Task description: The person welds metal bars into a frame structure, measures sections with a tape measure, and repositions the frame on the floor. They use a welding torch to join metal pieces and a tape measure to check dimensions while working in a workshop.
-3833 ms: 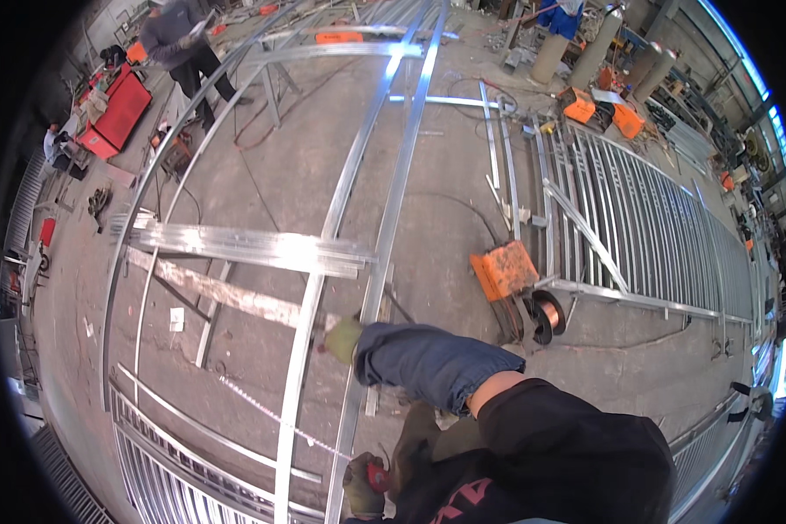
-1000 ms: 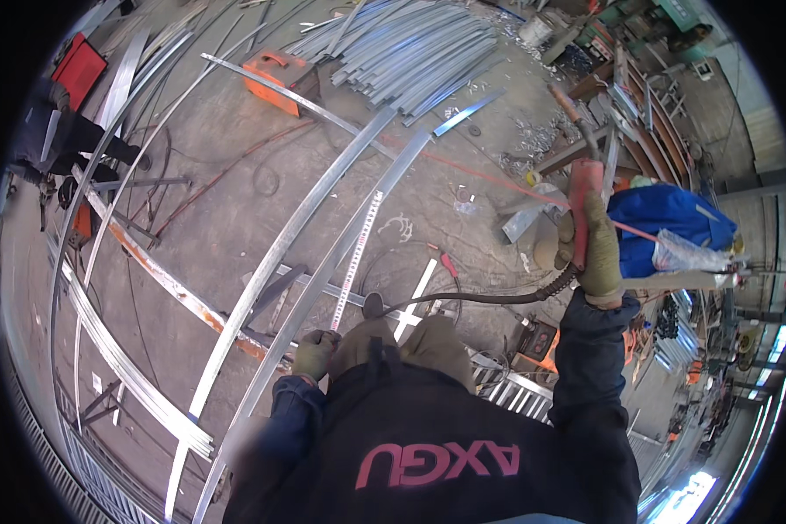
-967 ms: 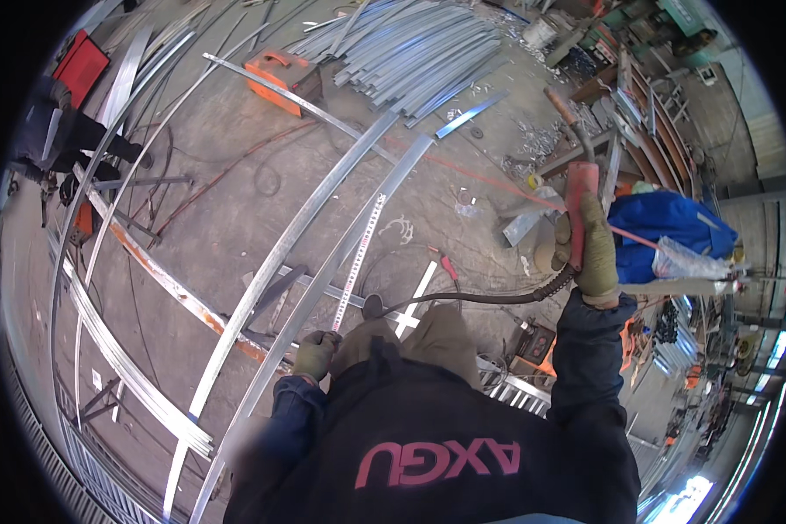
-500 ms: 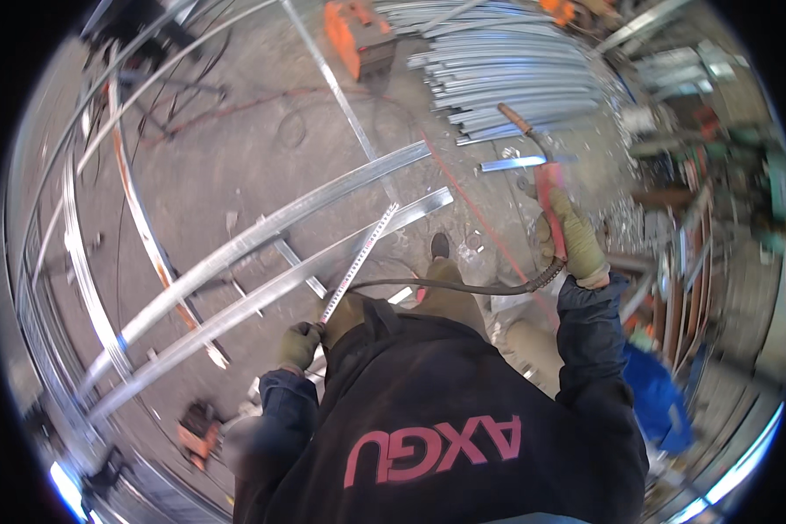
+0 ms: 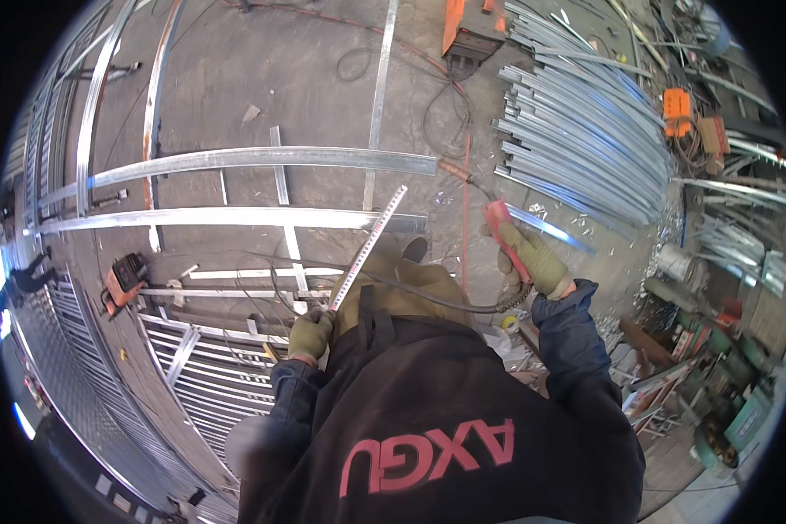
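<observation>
My gloved right hand is closed round the red handle of a welding torch. The torch's copper-coloured nozzle points up and left, near the right end of the far steel profile. A dark cable runs from the handle leftward across my lap. Low at my left side, my gloved left hand is closed on the lower end of a tape measure; any case is hidden in the glove. Its white blade sticks out stiffly, up and right, passing over the near steel profile.
A big stack of steel profiles lies on the floor at the far right. An orange machine with cables stands at the top. Slatted metal frames and a red-black machine are at left. Green machinery stands at lower right.
My view has turned, so the profiles now lie nearly level and the stack is further right. The torch has moved left and lower in view. Both hands keep their grip.
</observation>
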{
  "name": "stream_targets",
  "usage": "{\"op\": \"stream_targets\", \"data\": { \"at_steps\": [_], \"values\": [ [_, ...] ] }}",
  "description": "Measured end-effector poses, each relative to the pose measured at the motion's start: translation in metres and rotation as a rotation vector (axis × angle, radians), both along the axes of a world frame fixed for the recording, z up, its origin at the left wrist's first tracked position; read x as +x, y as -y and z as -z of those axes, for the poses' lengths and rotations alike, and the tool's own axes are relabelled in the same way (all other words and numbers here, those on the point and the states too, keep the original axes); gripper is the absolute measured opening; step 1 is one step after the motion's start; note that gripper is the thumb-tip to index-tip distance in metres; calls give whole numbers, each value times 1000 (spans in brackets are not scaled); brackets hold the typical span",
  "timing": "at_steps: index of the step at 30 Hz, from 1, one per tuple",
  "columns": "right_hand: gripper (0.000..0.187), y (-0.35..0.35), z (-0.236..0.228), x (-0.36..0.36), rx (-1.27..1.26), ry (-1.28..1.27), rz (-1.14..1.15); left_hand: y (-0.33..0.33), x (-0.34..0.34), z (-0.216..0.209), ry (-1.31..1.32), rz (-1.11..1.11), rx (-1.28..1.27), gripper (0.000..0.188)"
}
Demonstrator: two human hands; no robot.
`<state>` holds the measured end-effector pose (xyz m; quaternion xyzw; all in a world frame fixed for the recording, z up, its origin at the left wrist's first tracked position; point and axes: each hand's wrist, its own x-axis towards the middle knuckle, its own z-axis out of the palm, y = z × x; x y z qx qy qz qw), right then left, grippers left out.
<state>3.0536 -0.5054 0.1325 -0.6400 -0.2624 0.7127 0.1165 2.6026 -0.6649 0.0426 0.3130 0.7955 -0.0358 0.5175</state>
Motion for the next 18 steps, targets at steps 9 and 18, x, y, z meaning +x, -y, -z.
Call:
{"op": "stream_targets", "data": {
  "at_steps": [9, 18],
  "values": [
    [61, -22, 25, 14, -198, 90, -291, 25, 79, 13, 62, -274, -65, 47],
    [58, -62, 65, 1, 24, 104, -682, 70, 147, 48, 140, -549, -56, 39]
  ]
}}
